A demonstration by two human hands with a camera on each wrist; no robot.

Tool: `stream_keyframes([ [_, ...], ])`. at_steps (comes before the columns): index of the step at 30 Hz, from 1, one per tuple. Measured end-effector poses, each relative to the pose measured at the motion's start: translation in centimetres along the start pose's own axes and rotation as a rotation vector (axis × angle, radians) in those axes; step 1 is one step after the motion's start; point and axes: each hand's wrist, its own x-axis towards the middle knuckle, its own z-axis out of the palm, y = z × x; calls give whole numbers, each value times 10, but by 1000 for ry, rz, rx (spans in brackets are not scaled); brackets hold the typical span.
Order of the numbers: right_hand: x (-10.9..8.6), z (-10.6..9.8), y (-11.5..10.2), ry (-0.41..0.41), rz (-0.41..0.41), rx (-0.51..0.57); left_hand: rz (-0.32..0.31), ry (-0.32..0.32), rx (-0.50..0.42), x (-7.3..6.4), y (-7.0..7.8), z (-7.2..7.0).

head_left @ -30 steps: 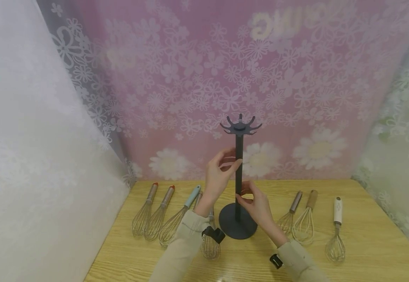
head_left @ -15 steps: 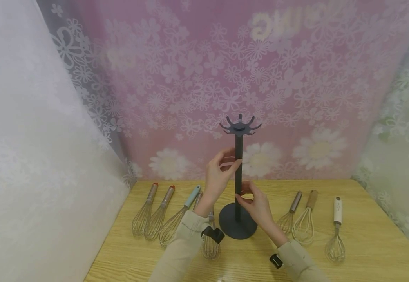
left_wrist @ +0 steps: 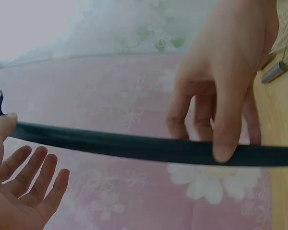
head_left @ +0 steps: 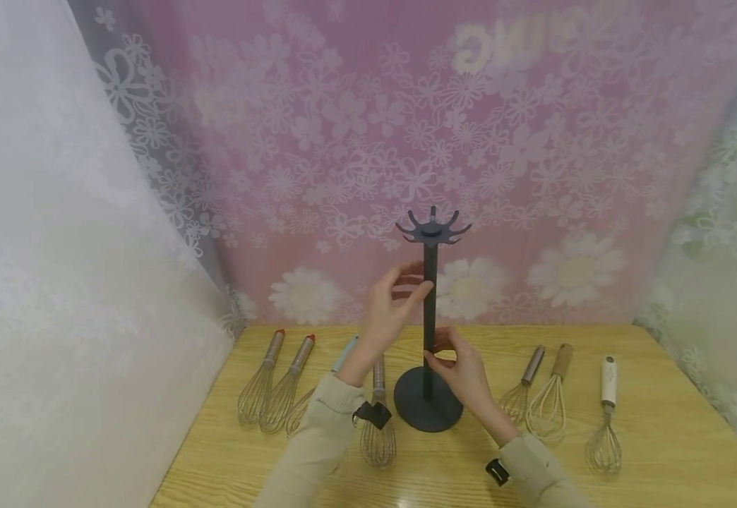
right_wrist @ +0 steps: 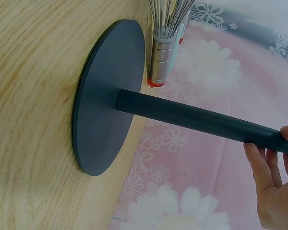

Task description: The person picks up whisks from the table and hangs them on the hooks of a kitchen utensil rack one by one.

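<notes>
The right hand (head_left: 464, 368) pinches the stand (head_left: 430, 317); the left hand (head_left: 386, 307) is loose beside it.
The stand is upright on the counter (head_left: 667, 437), whisks (head_left: 608, 388) lying to both sides; the left thumb (left_wrist: 7, 124) is at the stand, above the right hand, other fingers (left_wrist: 58, 184) extended.

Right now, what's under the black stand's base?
The wooden tabletop shows around the black stand's base; whatever is directly beneath it is covered, so I can't tell.

We see long, pale beige sleeves (head_left: 308, 455), an angular black fitting (head_left: 376, 415) at the left cuff (head_left: 338, 401), and a rounded black fitting (head_left: 498, 472) beside the right cuff (head_left: 522, 451).
</notes>
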Motion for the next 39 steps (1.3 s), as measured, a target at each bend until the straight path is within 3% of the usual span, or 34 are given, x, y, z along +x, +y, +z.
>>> stream_keyframes([
  [4,0,0,0,-1,10,5,66,-8,47,6,6,-12],
  [13,-1,0,1,9,-7,-11,184,90,147,31,32,-36],
  [19,-1,1,1,11,-14,-10,279,104,263,47,51,-46],
  [23,-1,1,1,17,-24,-9,342,68,399,53,61,-48],
  [29,-2,1,1,7,-20,-4,430,-40,569,56,69,-47],
  [33,-1,0,0,-2,-9,3,457,-105,662,57,73,-46],
  [39,-1,0,0,2,-15,5,447,-174,792,57,75,-43],
])
